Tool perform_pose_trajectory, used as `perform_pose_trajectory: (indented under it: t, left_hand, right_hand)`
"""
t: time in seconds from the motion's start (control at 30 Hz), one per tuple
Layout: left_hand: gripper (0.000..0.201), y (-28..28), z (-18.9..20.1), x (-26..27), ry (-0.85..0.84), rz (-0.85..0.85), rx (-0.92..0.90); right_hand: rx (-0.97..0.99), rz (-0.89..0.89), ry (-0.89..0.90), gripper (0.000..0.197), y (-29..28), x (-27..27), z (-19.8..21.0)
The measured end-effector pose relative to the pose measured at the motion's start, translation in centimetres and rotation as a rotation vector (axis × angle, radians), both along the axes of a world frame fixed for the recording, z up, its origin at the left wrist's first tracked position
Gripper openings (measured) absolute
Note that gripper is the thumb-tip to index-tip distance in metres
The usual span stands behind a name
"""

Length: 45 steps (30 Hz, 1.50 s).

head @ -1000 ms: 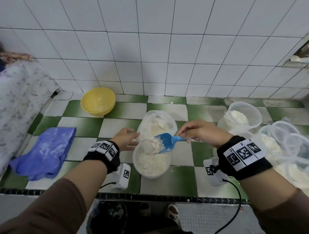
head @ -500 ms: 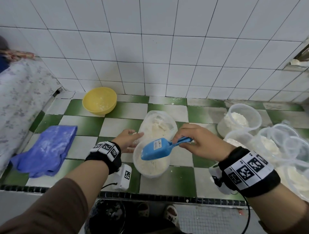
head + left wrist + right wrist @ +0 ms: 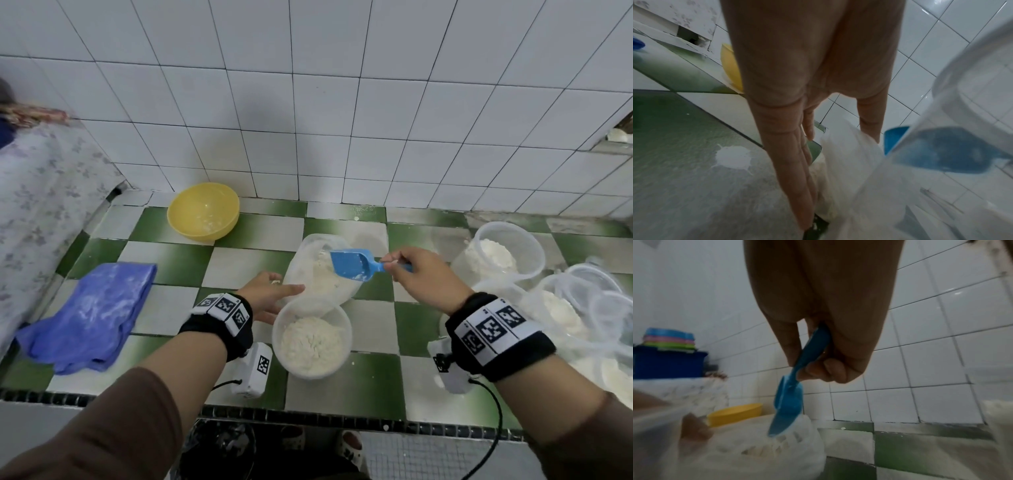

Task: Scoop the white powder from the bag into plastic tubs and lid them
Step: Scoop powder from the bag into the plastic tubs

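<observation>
Since half a second ago the blue scoop (image 3: 352, 264) has left the near tub (image 3: 311, 342) and returned, emptied, to the bag (image 3: 323, 274) mouth. Left hand (image 3: 270, 296), fingers straight, steadies the bag beside the tub. Right hand (image 3: 423, 274) pinches the scoop handle. Filled, unlidded tubs (image 3: 498, 255) stand beyond the right hand. Risk: the slack bag could shift under the scoop's push, spilling powder onto the table (image 3: 373, 383).

I note a glossy blue plastic scoop (image 3: 354, 264), a thin translucent plastic bag (image 3: 310, 274), a clear plastic tub (image 3: 311, 341) of matt powder, glazed counter tiles (image 3: 250, 263), and a dusty blue cloth (image 3: 89, 315).
</observation>
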<state>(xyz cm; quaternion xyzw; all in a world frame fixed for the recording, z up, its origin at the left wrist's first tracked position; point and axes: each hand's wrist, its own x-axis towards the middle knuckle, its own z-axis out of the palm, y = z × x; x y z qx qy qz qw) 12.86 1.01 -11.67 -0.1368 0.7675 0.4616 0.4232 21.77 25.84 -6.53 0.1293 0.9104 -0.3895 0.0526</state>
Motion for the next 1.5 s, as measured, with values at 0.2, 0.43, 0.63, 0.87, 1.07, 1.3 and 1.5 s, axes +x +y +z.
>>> perform_pose_trajectory:
  t: [0.2,0.43,0.63,0.87,1.07,1.3,1.5]
  left_hand:
    - [0.074,0.1,0.2,-0.6,-0.010,-0.026,-0.020]
    - [0.069,0.0,0.1,-1.3,-0.048,0.002,0.017]
    - [0.067,-0.3,-0.4,-1.9,-0.042,0.056,0.058]
    - [0.062,0.1,-0.6,-3.0,-0.034,0.105,0.084]
    - [0.054,1.1,-0.8,-4.0,0.002,0.113,0.076]
    - [0.050,2.7,-1.0,-4.8,0.024,0.086,0.114]
    - [0.050,3.5,-0.6,-4.8,-0.036,0.067,0.175]
  right_hand:
    - [0.424,0.260,-0.073,0.023,-2.1,-2.9,-1.6]
    - [0.607,0.464,-0.216,0.024,-3.3,-5.2,-0.8]
    - [0.297,0.272,-0.242,0.019,-0.7,-6.8,-1.2]
    - [0.187,0.273,-0.424,0.022,1.2,-7.4,-2.3]
    - [-0.012,0.191,-0.509,0.024,0.6,-7.0,-4.0]
    - [-0.370,-0.018,-0.537,0.032,-1.1,-6.2,-5.2]
    - [-0.427,-0.051,-0.539,0.026,-1.9,-6.0,-5.4]
